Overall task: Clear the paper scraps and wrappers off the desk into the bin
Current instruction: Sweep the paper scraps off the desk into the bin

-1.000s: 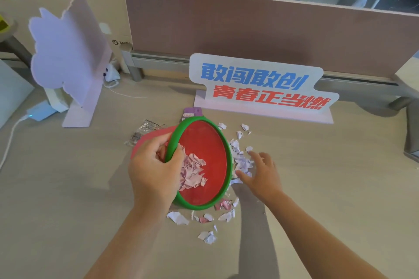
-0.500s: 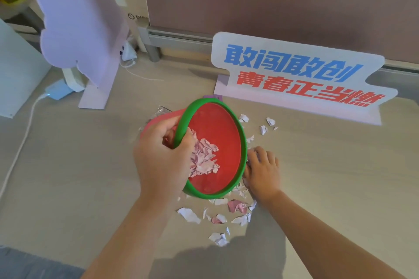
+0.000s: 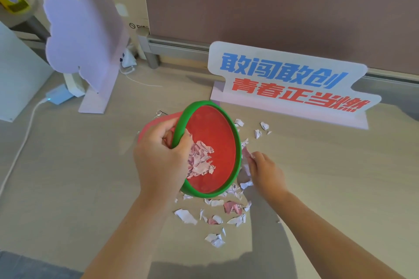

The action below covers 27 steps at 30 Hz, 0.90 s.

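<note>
My left hand (image 3: 158,161) grips the green rim of a small red bin (image 3: 215,140) and holds it tilted on its side, mouth toward me and the right. A heap of torn pink and white scraps (image 3: 200,161) lies inside it. My right hand (image 3: 265,172) sits at the bin's right rim, fingers pinched on a few paper scraps (image 3: 247,156). More loose scraps (image 3: 215,213) lie scattered on the desk below the bin, and a few small scraps (image 3: 258,129) lie to its upper right. A crinkled clear wrapper (image 3: 159,113) peeks out behind the bin.
A white sign with blue and red characters (image 3: 288,84) stands behind the bin. A pale purple cut-out stand (image 3: 84,36) is at the back left, with a blue charger (image 3: 57,95) and white cable (image 3: 22,140) beside it. A brown partition (image 3: 272,11) closes the desk's far edge.
My right hand has gone from flat on the desk to pinching scraps, raised slightly beside the bin's rim. The bin stays tilted in my left hand. The view has shifted slightly.
</note>
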Available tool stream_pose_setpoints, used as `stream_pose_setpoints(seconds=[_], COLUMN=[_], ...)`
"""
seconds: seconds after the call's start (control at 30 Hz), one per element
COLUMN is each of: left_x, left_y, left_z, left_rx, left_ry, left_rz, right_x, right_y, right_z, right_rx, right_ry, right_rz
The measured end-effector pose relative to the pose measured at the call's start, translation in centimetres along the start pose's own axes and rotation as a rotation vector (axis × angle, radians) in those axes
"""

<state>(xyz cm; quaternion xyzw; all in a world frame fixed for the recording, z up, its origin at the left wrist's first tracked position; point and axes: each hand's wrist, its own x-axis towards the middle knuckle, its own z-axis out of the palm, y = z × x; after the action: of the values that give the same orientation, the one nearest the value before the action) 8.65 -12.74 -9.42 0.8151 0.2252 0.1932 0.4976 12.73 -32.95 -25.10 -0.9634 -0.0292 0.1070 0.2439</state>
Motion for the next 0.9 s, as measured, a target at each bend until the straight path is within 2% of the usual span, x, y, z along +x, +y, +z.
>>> stream_pose_setpoints(seconds=[0.17, 0.33, 0.4, 0.47, 0.57, 0.73, 0.83, 0.9], left_x=[-1.0, -1.8, -2.2, -2.5, -2.7, -2.6, -2.3, -2.0], left_y=[-0.4, -0.1, 0.2, 0.5, 0.4, 0.6, 0.5, 0.4], left_z=[-0.1, 0.4, 0.6, 0.6, 0.4, -0.1, -0.2, -0.2], left_rx=[-0.055, -0.040, -0.041, -0.044, -0.040, -0.057, -0.075, -0.074], left_ry=[0.000, -0.049, -0.065, -0.073, -0.065, -0.066, -0.081, -0.075], left_rz=[0.018, -0.022, 0.004, 0.027, 0.037, 0.030, -0.011, -0.035], right_x=[-3.3, -4.9, -4.7, -4.3, -3.6, -3.9, -4.0, -3.9], right_y=[-2.6, -8.8, -10.9, -12.0, -11.9, -11.3, -11.3, -11.3], right_z=[-5.6, -8.5, -8.1, -7.0, -5.0, -3.9, -4.4, -5.2], right_rx=[0.257, 0.380, 0.378, 0.277, 0.100, 0.024, 0.081, 0.243], right_ry=[0.222, 0.296, 0.266, 0.208, 0.110, 0.008, -0.039, 0.023], right_rz=[0.042, -0.127, -0.222, -0.292, -0.300, -0.364, -0.360, -0.337])
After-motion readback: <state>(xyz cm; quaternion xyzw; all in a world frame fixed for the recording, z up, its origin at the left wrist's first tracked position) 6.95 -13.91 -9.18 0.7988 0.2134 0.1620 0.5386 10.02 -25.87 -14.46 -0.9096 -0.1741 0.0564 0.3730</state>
